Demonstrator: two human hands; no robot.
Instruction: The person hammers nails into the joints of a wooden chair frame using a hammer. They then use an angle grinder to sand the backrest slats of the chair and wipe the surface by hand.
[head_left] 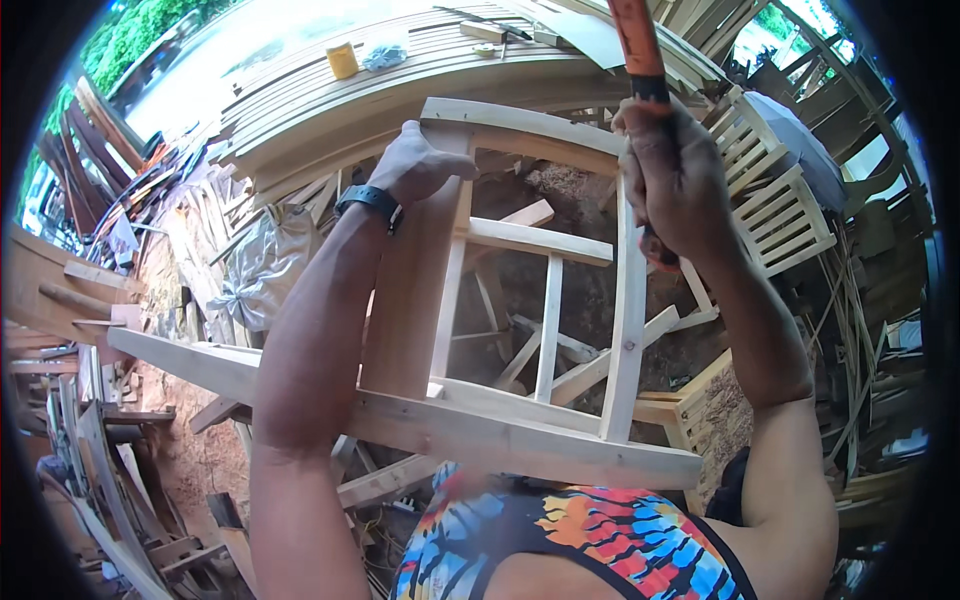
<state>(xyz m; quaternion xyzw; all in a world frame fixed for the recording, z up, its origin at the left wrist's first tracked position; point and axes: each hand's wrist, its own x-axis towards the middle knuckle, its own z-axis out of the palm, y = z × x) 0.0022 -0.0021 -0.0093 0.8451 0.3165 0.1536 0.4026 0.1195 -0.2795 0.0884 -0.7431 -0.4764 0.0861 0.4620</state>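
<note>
A pale wooden frame (540,237) of joined bars and one wide board (410,300) stands in front of me. My left hand (420,165), with a dark watch on its wrist, is closed round the frame's far left corner, where the wide board meets the curved top rail (530,125). My right hand (680,175) is raised over the frame's right side, gripping the handle of a hammer-like tool (637,40). The handle is orange and black, and the tool's upper end is cut off by the picture's edge. Nearest my body, a long bar (520,440) crosses the frame.
Behind the frame, stacked planks (300,130) carry a yellow container (342,60) and a clear plastic bag (385,52). Slatted wooden pieces (785,220) stand at the right. A silvery sack (265,265) and scattered offcuts lie on the left. Timber scraps cover the ground beneath.
</note>
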